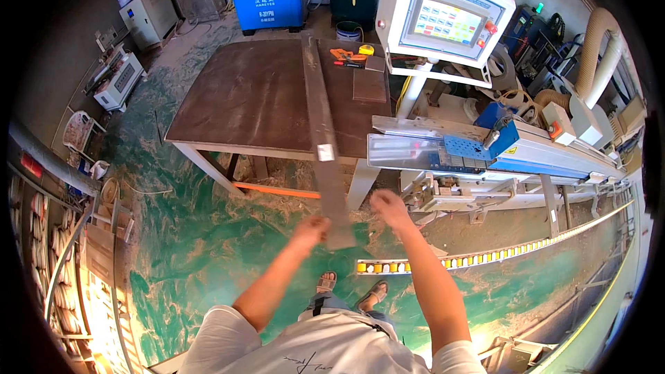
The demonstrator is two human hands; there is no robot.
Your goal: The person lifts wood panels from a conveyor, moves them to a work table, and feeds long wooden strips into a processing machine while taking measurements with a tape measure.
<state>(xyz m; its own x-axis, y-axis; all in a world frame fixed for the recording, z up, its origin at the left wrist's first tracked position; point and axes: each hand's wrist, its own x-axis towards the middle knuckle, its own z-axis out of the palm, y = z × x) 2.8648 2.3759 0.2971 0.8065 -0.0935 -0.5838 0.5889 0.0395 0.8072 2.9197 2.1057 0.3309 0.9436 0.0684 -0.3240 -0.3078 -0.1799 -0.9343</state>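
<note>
A long, narrow dark brown board lies over the brown worktable. Its near end juts out past the table edge above the floor, and a small white label is stuck on it. My left hand is closed at the left edge of that overhanging end. To the right of the board, apart from it, my right hand hangs near the left end of a long blue and white machine. Its fingers look curled but are smeared by motion, and no object shows in it.
Orange-handled tools, a yellow tape measure and a small brown piece lie on the table's right side. A control panel stands on a post behind the machine. A roller rail with yellow wheels runs low at right.
</note>
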